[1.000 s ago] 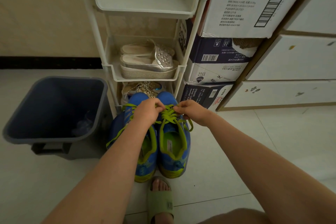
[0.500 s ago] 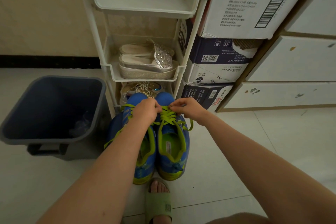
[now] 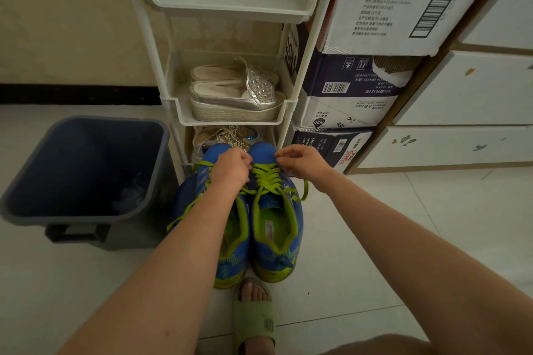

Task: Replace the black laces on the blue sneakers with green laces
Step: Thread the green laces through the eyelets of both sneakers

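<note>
Two blue sneakers stand side by side on the floor, toes toward the rack. The right sneaker (image 3: pixel 274 228) carries a green lace (image 3: pixel 268 179) crossed through its eyelets, one loose end hanging off its right side. The left sneaker (image 3: pixel 230 245) also shows green lace, mostly hidden under my forearm. My left hand (image 3: pixel 230 170) pinches the lace at the toe end of the right sneaker's lacing. My right hand (image 3: pixel 302 161) pinches the same lace from the other side. No black laces are in view.
A dark blue bin (image 3: pixel 83 170) sits on the floor at the left. A white shoe rack (image 3: pixel 230 121) holds silver sandals just behind the sneakers. Stacked cardboard boxes (image 3: pixel 346 95) and white drawers (image 3: pixel 461 147) fill the right. My foot in a green slipper (image 3: pixel 253 323) is behind the heels.
Both hands have moved slightly toward the toe end of the right sneaker's lacing and a little apart. The sneakers have stayed in place.
</note>
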